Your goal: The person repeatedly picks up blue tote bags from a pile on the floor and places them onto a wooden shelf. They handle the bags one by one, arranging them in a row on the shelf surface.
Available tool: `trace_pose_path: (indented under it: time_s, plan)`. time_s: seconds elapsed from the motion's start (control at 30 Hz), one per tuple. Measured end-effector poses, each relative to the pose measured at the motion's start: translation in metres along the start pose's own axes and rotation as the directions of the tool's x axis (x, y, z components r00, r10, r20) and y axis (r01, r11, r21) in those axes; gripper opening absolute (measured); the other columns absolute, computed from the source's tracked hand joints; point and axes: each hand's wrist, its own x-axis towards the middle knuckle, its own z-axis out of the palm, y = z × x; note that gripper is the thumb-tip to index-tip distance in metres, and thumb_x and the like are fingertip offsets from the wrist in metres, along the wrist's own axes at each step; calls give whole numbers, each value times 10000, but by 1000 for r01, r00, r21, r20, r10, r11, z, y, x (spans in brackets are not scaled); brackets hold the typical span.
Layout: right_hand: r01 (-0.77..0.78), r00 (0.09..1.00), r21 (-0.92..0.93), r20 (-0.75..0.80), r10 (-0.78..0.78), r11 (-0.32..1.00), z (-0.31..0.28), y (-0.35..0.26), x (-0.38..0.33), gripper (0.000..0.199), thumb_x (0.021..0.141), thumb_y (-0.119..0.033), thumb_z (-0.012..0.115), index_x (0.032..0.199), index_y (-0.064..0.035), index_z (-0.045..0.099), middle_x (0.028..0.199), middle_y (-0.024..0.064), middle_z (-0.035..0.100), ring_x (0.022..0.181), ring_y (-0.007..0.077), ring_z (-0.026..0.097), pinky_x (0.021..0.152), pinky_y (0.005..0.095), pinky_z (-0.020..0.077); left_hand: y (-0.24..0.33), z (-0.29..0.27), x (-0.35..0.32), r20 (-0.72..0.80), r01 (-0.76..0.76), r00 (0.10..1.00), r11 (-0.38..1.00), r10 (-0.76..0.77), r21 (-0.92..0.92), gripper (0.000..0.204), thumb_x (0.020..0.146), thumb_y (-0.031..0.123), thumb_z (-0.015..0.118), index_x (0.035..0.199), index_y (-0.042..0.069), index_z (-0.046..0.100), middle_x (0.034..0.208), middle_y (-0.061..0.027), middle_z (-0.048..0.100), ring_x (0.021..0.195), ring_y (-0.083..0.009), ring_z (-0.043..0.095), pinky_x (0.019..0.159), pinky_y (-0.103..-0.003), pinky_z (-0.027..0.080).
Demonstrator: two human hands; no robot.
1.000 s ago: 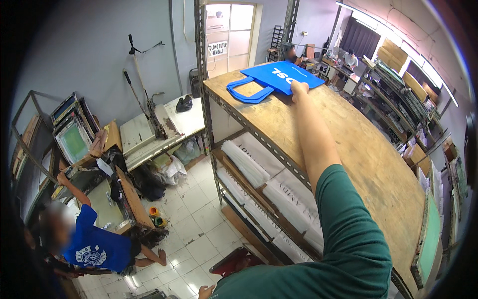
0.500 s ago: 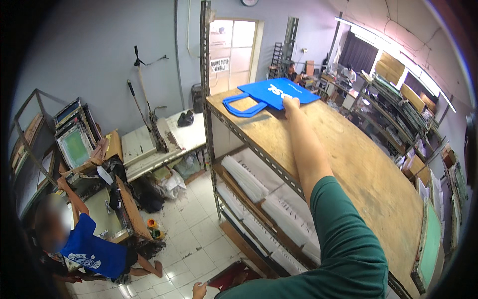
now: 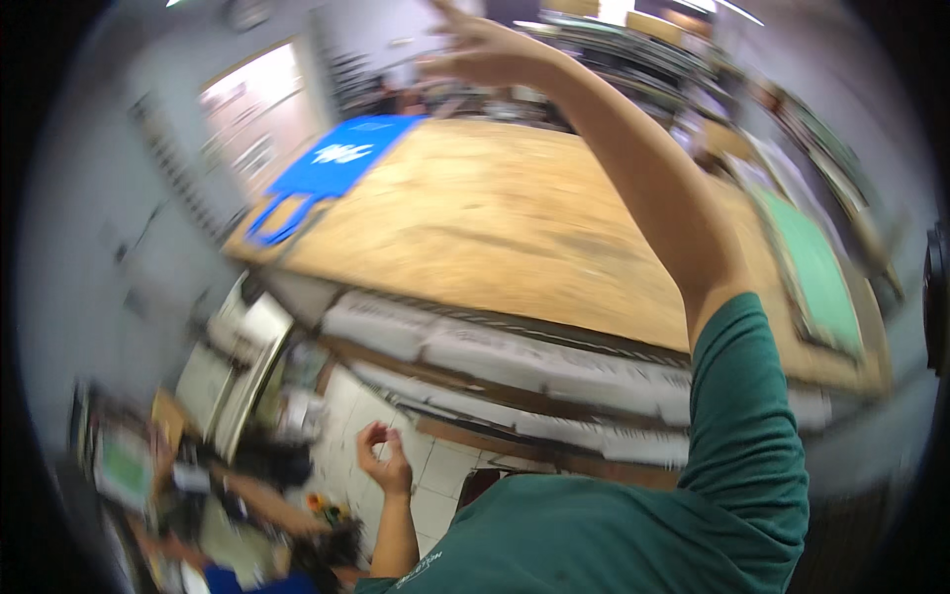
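A flat blue tote bag (image 3: 341,158) with white print lies on the far left end of a wooden table top (image 3: 515,228), its two handles toward the near left corner. My right hand (image 3: 480,54) is raised over the far side of the table, apart from the bag, with fingers stretched and spread and nothing in them. My left hand (image 3: 384,457) is held up low in front of the shelving, palm side turned in. Its fingers curl loosely with a gap to the thumb, and nothing shows between them. Motion blurs the scene.
Stacks of white sheets (image 3: 554,361) fill the shelves under the table top. A green-meshed frame (image 3: 813,272) leans at its right end. At lower left, a co-worker's blue shirt (image 3: 259,582) shows near printing frames. Racks of frames (image 3: 604,59) stand beyond the table.
My right hand has let go of the blue bag, which stays on the table, and lifted away from it. My left hand has risen. The view has swung to the right.
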Motion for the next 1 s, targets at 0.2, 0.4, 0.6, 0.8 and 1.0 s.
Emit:
trace_pose_path:
  time_s: [0.2, 0.4, 0.6, 0.8, 1.0]
  plan:
    - [125, 784, -557, -452, -426, 821, -68, -54, -248, 669, 725, -258, 636, 1293, -64, 341, 1007, 209, 595, 911, 342, 584, 825, 431, 449, 82, 90, -17, 252, -331, 813, 772, 525, -542, 296, 812, 173, 599, 1035, 4, 500, 721, -64, 477, 651, -147, 442, 602, -255, 367]
    - [-444, 290, -615, -786, -545, 651, 31, -129, -537, 389, 739, -13, 544, 1108, 76, 459, 902, 175, 589, 767, 214, 581, 687, 306, 459, 140, 166, -90, 558, 36, 493, 625, 667, -779, 327, 816, 146, 597, 1074, -5, 466, 720, -62, 473, 603, -123, 447, 577, -230, 346]
    - [-872, -415, 489, -747, -520, -7, 186, -151, -777, 365, 759, -177, 632, 1093, -71, 533, 1007, 85, 578, 881, 221, 554, 766, 319, 437, 193, 197, -154, 664, 267, 87, 625, 743, -733, 404, 795, 113, 615, 1144, 1, 444, 745, -72, 522, 611, -125, 472, 571, -232, 368]
    - [19, -948, 490, 286, -140, 872, 301, -229, -905, 911, 686, -688, 536, 1331, -82, 317, 1281, 183, 377, 1151, 321, 391, 933, 517, 289, 221, 209, -193, 709, 380, -196, 719, 678, -582, 457, 767, 61, 620, 1182, 4, 437, 786, -63, 552, 628, -89, 479, 575, -205, 392]
    - [33, -904, 328, 413, -112, 944, 310, -228, -947, 1059, 650, -779, 450, 1388, -73, 169, 1415, 161, 181, 1277, 357, 240, 973, 594, 194, 242, 222, -219, 679, 331, -325, 751, 659, -571, 478, 732, 53, 621, 1178, 8, 454, 789, -56, 572, 621, -85, 493, 558, -200, 400]
